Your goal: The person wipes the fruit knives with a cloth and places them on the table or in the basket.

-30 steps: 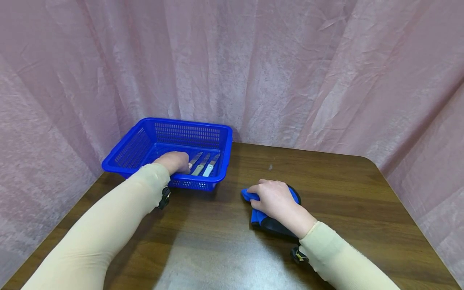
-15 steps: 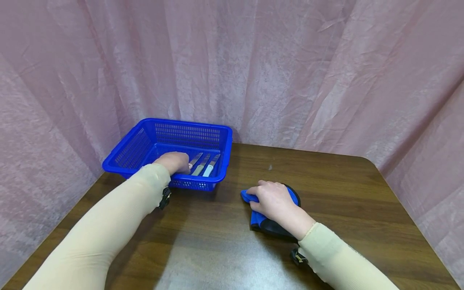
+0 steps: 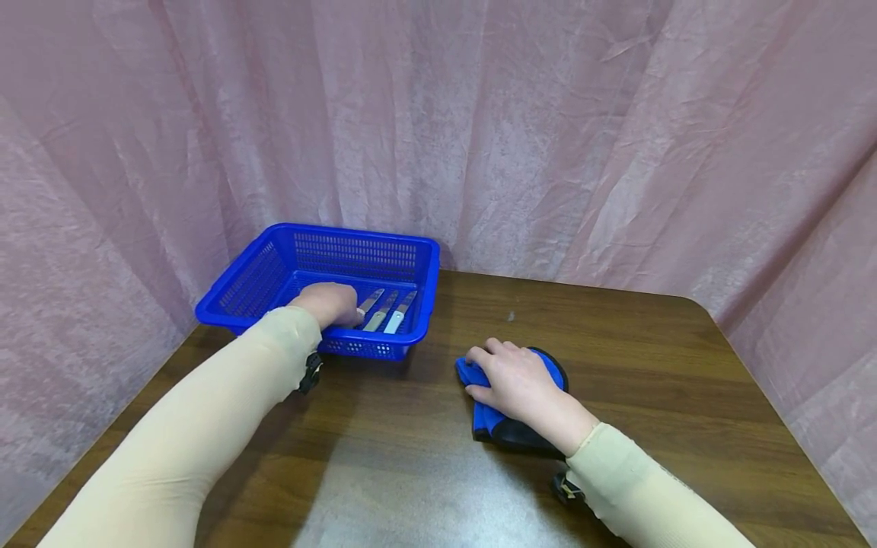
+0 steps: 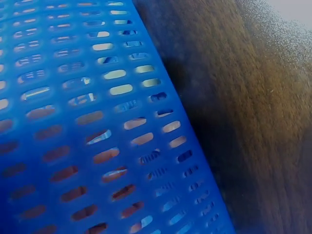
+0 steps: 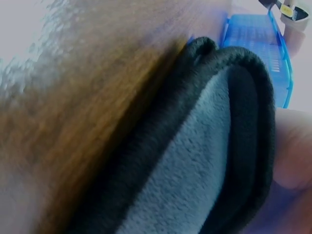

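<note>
My left hand (image 3: 327, 303) reaches over the near rim of a blue plastic basket (image 3: 430, 293), its fingers hidden inside. Beside it on the basket floor lie three small knives with pale handles (image 3: 386, 312), blades away from me. The leftmost handle is right at my fingers; I cannot tell whether they grip anything. In the left wrist view, the slotted basket wall (image 4: 73, 109) covers most of the scene. My right hand (image 3: 515, 387) rests on a folded blue-and-black mitt (image 3: 488, 415) on the table, fingers spread over it. The right wrist view shows its black-edged opening and grey lining (image 5: 190, 161).
The basket stands at the back left of a brown wooden table (image 3: 651, 380), close to a pink curtain (image 3: 479, 137) that hangs behind and at both sides. The table's rounded far corner (image 3: 695, 304) is at the right.
The right hand's fingers and thumb have shifted slightly on the mitt, and the fingers look more spread. The left hand has risen very slightly inside the basket.
</note>
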{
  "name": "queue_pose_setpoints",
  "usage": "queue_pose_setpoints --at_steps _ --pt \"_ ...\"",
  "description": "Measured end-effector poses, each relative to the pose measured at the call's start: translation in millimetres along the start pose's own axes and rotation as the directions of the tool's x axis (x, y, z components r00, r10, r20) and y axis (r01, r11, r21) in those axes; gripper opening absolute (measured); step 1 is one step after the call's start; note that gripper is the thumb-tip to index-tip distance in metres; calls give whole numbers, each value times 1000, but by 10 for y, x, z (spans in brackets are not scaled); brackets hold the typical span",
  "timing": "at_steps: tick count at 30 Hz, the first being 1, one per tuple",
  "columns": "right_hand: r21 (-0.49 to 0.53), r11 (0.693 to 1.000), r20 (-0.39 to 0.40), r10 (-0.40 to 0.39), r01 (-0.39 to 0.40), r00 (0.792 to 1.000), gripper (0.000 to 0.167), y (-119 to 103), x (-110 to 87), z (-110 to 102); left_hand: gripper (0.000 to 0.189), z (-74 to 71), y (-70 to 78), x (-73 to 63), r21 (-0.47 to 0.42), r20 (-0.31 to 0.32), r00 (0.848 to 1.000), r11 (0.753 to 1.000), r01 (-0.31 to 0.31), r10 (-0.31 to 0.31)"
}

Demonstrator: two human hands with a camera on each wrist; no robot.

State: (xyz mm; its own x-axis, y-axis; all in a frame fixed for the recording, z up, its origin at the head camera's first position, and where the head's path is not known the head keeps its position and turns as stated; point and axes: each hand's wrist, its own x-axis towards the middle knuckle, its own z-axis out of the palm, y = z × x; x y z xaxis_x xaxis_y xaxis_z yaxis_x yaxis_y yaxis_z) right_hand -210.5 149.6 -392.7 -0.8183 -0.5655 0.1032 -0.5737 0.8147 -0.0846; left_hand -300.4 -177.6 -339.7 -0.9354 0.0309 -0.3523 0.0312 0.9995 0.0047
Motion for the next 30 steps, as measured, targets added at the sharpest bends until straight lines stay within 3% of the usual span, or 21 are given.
queue_pose_setpoints --at_steps 9,14,21,30 --pt "75 997 -24 21 -19 999 66 109 -35 -59 58 -99 -20 -73 -7 -113 993 999 -32 31" --pt "85 996 -73 11 -5 997 75 138 -94 -113 68 -128 -18 -131 -2 -199 977 997 -77 75" --pt "28 1000 -152 9 -4 988 80 160 -174 -199 74 -122 68 -284 -2 -298 944 989 -151 143" --pt "-1 999 -172 42 -43 984 83 180 -289 -338 72 10 173 -505 64 -422 875 970 -233 238"
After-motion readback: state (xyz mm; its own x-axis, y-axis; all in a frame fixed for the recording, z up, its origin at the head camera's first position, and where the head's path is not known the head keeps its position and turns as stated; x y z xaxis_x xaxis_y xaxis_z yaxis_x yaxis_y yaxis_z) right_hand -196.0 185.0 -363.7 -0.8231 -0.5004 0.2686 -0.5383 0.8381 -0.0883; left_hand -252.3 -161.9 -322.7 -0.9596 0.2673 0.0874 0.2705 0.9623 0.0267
